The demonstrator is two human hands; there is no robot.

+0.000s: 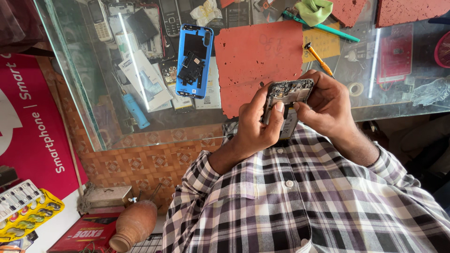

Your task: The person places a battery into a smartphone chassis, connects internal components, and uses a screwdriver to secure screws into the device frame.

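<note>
While both hands close around it, the opened phone sits above the plaid shirt, its bare circuit side facing the camera. The left hand wraps the phone's left edge, fingers curled behind and the thumb pressed flat across its face. The right hand clasps the phone's right edge, its thumb meeting the left thumb near the middle of the phone, and its fingers also pinch a yellow-handled screwdriver that sticks up and away from the phone over the counter. Just beyond the phone lies a red mat on the glass counter, and the phone's top end overlaps the mat's near edge in view. Left of the phone, past the mat, a blue phone back cover lies flat with a black part resting on it. Farther left of the phone, inside the glass case, are a blue tool, white leaflets and several old handsets. Beyond the phone and to its right, a teal-handled tool lies next to a green cloth, with a yellow note below them and 1 small roll of tape close to the right hand. Well below and left of the phone, a clay pot stands beside a red box.
</note>
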